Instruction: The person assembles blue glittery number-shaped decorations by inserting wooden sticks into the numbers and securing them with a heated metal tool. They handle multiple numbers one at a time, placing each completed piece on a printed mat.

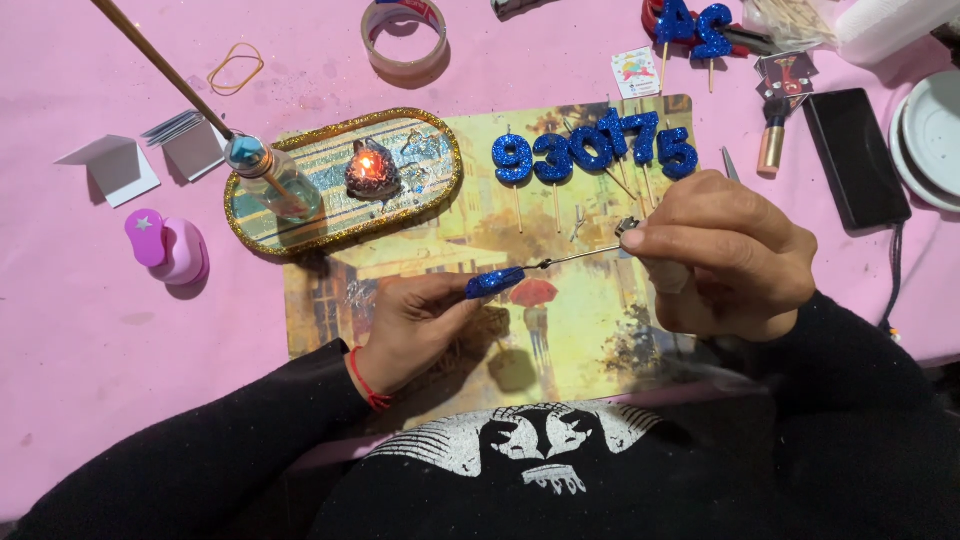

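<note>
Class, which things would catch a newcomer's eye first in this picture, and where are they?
A row of glittery blue number candles lies at the top of the picture mat. Below, the left hand and right hand hold a thin wire tool. A small flame glows on the gold-rimmed tray, left.

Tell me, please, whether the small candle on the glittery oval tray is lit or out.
Lit. The small candle on the gold-rimmed oval tray glows orange-red at its centre, beside the small glass bottle.
</note>
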